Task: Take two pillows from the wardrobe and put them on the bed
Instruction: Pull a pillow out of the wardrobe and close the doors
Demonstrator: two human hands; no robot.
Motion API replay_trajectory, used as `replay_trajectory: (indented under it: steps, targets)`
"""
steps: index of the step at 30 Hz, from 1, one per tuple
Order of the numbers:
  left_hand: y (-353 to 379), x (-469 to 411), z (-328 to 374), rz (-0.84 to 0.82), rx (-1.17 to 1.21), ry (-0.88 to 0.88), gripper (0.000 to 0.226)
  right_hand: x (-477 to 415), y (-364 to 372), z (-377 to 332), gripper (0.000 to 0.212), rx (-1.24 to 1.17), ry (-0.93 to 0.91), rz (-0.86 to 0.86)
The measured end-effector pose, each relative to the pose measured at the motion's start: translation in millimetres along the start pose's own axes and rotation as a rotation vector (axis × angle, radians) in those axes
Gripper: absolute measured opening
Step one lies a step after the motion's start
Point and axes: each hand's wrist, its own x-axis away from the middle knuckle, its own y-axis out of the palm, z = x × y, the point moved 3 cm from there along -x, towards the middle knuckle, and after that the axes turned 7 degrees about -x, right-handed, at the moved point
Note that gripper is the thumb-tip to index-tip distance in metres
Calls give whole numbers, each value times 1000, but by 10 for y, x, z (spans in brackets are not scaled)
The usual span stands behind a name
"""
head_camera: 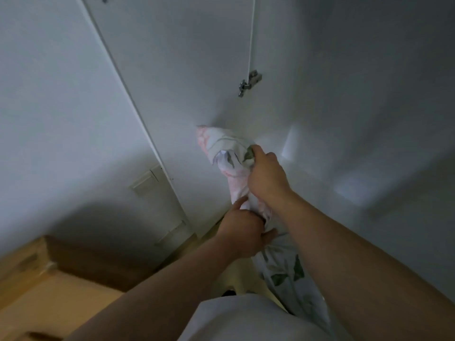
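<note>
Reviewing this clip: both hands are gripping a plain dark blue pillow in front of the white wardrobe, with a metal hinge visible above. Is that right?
Not quite. The head view shows the pillow is pale with a floral print of pink and green, not plain dark blue. The rest stands: the left hand and right hand both grip it in front of the white wardrobe, with a metal hinge above.

Both hands grasp a floral pillow (229,153) before the white wardrobe (197,70). Right hand (267,177) clenches its upper bunched part; left hand (242,233) closes lower. A metal hinge (249,83) shows above.
</note>
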Motion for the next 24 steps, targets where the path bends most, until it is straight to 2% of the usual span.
replay_trajectory:
  steps: [2, 5, 6, 8, 11, 13, 15, 20, 22, 24]
  targets:
    - [-46, 38, -166, -24, 102, -4, 49, -18, -7, -39, 47, -35, -21, -3]
    - [-144, 91, -596, -174, 253, -206, 47, -66, -46, -107, 40, -49, -76, 16]
    - [-220, 103, -772, -150, 255, -280, 41, -73, -61, -138, 36, -51, -101, 31]
    - [-459, 144, -1126, 20, 255, -437, 28, -77, -61, -206, 28, -62, -140, 51]
    - [-873, 272, -1608, 384, 376, -725, 32, -64, -2, -323, 26, -108, -172, 29]
    - [-1133, 349, -1889, 633, 452, -833, 27, -58, 32, -422, 24, -124, -196, 4]
    - [-1335, 375, -2063, 787, 513, -837, 28, -43, 38, -527, 18, -143, -209, -6]
    - [-1631, 391, -2168, 1054, 534, -720, 44, 56, 92, -654, 24, -215, -168, -40]
    - [-1660, 385, -2269, 1052, 626, -725, 56, 117, 129, -657, 26, -268, -122, -76]
    - [-1662, 351, -2351, 948, 644, -721, 61, 175, 161, -638, 26, -349, -75, -132]
